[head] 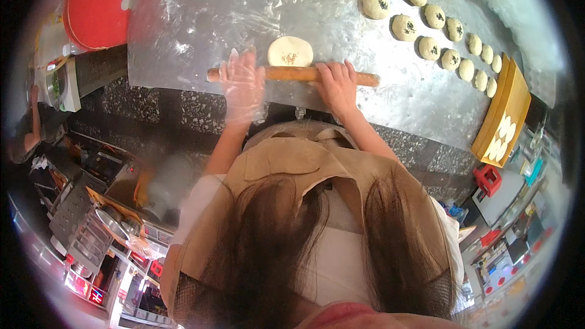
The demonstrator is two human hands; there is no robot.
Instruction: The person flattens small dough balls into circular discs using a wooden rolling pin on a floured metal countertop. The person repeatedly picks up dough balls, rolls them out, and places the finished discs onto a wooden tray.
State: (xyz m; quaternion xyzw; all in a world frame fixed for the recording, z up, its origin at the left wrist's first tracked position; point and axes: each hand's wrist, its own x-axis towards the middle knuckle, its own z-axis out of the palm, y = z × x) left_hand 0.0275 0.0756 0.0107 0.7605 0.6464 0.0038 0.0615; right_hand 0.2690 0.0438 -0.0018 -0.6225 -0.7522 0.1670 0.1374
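Observation:
A wooden rolling pin (pixel 292 73) lies crosswise over the near edge of a flat, pale dough round (pixel 290 50) with brown specks on it. My left hand (pixel 242 84), in a clear plastic glove, rests on the pin's left part with its fingers stretched forward; whether it grips the pin is unclear. On the pin's right part, my bare right hand (pixel 337 84) bends its fingers over the wood. Both hands are above the near part of a floured metal worktop (pixel 205 27).
Round dough pieces (pixel 404 27), several with dark seeds, stand in rows at the upper right. Beyond them a wooden tray (pixel 496 114) holds pale oval pieces. A red round lid or container (pixel 100 4) is at the upper left. Another person's arm (pixel 34 123) shows at the far left.

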